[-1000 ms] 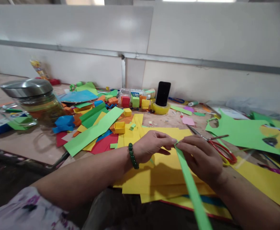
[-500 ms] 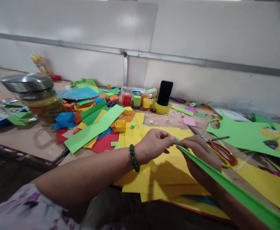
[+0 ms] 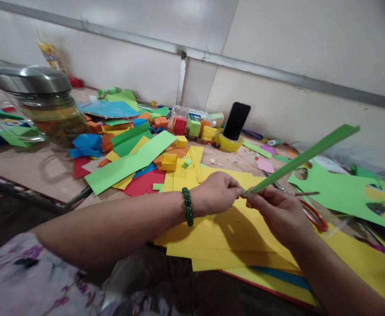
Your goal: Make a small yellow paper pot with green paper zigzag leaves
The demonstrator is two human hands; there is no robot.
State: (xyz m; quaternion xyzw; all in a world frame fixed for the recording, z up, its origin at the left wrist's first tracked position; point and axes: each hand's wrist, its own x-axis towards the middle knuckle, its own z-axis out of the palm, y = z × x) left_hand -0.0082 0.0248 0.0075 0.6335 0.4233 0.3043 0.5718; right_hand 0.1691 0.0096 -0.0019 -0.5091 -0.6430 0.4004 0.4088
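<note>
At lower centre, above stacked yellow sheets (image 3: 232, 239), the left hand (image 3: 217, 194) and right hand (image 3: 278, 215) met, both pinching the near end of a green paper strip (image 3: 304, 156) that rose toward the upper right. Farther back, at upper left, stood a steel-lidded glass jar (image 3: 49, 112), its colourful contents blurred.

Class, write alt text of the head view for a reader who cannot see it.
The left hand and right hand pinch one end of a green paper strip slanting up to the right, above yellow sheets. Red-handled scissors lie nearby.
</note>
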